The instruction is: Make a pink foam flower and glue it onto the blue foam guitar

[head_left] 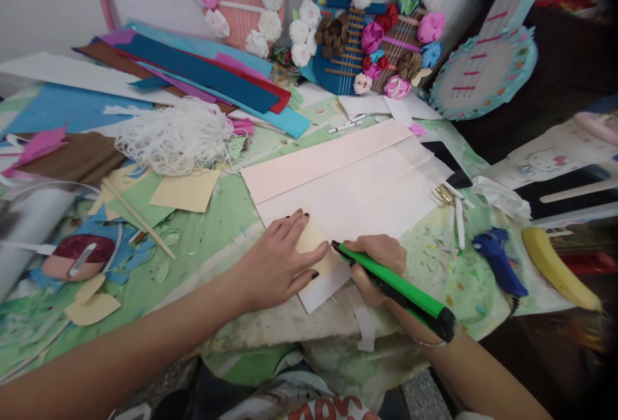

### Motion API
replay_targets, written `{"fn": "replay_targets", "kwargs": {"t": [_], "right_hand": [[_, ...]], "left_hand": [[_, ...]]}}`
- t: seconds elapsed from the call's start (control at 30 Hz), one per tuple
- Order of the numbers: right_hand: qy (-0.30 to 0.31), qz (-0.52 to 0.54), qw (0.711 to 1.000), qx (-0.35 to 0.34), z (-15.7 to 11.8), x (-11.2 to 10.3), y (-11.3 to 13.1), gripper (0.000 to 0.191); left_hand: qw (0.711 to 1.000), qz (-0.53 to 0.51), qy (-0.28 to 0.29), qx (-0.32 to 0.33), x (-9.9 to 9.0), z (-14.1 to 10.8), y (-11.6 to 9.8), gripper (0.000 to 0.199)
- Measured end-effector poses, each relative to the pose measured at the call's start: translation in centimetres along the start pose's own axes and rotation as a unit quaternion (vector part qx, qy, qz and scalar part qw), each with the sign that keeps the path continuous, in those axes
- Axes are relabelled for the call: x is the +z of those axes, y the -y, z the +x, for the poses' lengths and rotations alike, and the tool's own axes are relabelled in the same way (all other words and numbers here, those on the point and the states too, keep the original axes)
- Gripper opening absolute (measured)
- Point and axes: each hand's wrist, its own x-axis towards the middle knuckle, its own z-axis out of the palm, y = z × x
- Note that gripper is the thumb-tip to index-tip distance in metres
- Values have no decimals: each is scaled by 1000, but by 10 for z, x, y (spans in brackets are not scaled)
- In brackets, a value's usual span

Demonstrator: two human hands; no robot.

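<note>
My left hand (277,256) lies with fingers spread, pressing a small pale yellow piece of paper (315,239) onto a white sheet (357,194). A pale pink strip of paper (328,152) runs along the sheet's far edge. In my right hand (379,259) is a green and black utility knife (400,281), its front end pointing at the yellow piece beside my left thumb. The blade is too small to make out. Part of the yellow piece is hidden under my left fingers.
To the left lie tangled white string (176,136), a wooden stick (140,220) and crepe paper strips (203,75). On the right are a blue glue gun (499,260), a banana (557,268) and a black phone-like object (447,162). Flower-decorated paper instruments (345,72) stand behind.
</note>
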Motion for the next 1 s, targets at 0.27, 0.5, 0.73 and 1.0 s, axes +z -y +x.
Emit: {"fn": "replay_targets", "kwargs": {"t": [0.27,0.5,0.73,1.0], "right_hand": [[-15,-1,999,39,-8,-4,-1,16],[-17,235,918,320,-20,-2,-2,23],[-2,116,951,288,-37,-7,13,22],[61,161,950,259,-44,-16,15,33]], "left_hand": [[1000,-1,-5,0,-1,0,0,44],[1000,-3,-5,0,-1,0,-1,44],[1000,0,6,-13,-1,0,-4,44],[1000,6,22,-14,1,-1,-4,44]]}}
